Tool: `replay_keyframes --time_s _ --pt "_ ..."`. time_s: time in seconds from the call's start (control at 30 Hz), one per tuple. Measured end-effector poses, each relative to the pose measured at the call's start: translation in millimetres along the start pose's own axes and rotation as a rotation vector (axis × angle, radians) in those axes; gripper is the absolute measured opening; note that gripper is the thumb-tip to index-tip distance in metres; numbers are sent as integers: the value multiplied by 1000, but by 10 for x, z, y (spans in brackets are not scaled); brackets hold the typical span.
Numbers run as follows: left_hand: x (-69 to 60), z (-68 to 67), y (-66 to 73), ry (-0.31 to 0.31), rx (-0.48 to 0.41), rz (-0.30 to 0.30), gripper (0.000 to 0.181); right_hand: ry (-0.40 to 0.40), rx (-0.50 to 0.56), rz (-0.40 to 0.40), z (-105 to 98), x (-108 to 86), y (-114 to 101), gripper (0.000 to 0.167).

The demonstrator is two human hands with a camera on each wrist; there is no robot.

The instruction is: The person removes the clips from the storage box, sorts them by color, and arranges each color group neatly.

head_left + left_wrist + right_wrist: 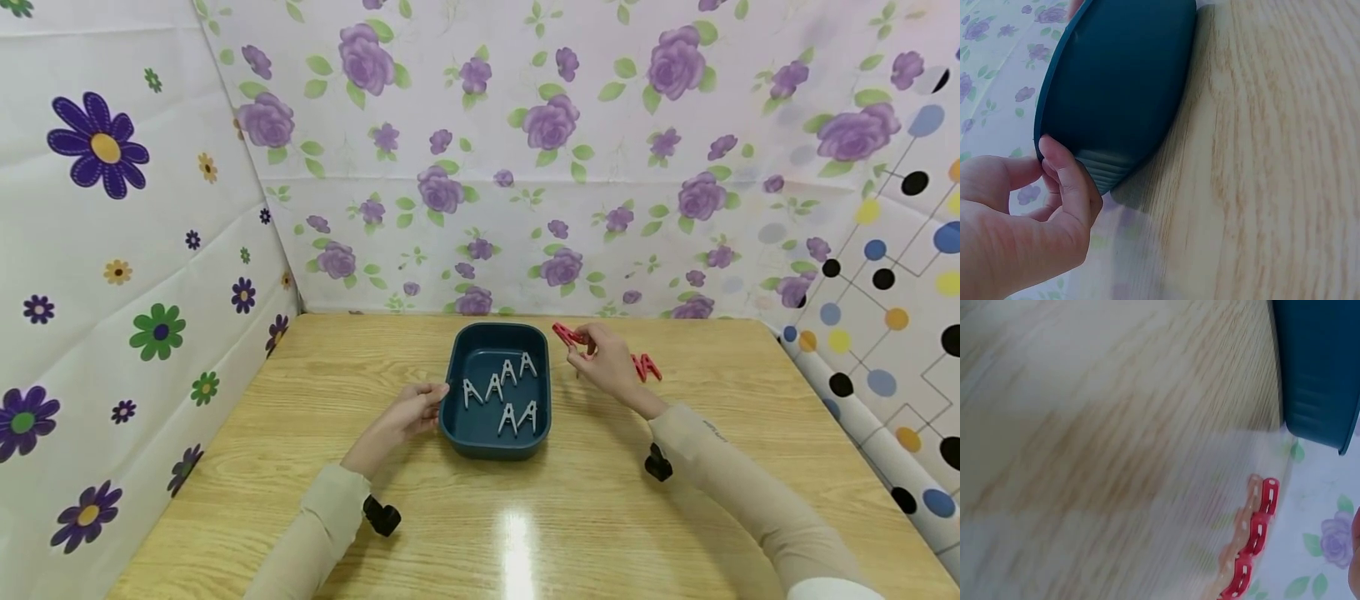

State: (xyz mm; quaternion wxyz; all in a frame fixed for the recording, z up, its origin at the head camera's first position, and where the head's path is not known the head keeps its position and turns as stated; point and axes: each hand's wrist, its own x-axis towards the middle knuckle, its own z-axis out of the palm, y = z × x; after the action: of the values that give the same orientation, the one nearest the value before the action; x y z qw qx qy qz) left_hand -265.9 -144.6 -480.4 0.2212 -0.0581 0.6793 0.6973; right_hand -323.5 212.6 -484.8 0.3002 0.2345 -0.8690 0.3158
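Note:
A dark teal tray (pixel 493 452) holds several grey clothespins (pixel 507 419) lying flat on its bottom. My left hand (pixel 401 419) grips the tray's left rim; in the left wrist view the thumb and curled fingers of that hand (pixel 1041 219) pinch the edge of the tray (pixel 1116 81). Beyond the tray's right side, my right hand (pixel 609 365) pinches a red clothespin (pixel 566 334) above the table. More red clothespins (pixel 651 367) lie beside this hand, partly hidden by it. The right wrist view shows only a bit of my right hand (pixel 1355 562) at its edge.
The light wooden table (pixel 330 367) reaches back to a flowered cloth (pixel 450 242), with patterned cloths also on the left and right. In the right wrist view, red clothespins (pixel 1258 534) lie in a row near the table's edge, left of the tray wall (pixel 1319 375).

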Motion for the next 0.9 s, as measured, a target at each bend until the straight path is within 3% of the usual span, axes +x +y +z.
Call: replay_keyframes --time_s 0.23,0.9 --pt "-4 -2 4 8 -8 10 38 18 -37 16 -93 -33 95 22" --pt "-10 -5 5 2 19 8 39 -50 -66 3 -195 -148 238 22"
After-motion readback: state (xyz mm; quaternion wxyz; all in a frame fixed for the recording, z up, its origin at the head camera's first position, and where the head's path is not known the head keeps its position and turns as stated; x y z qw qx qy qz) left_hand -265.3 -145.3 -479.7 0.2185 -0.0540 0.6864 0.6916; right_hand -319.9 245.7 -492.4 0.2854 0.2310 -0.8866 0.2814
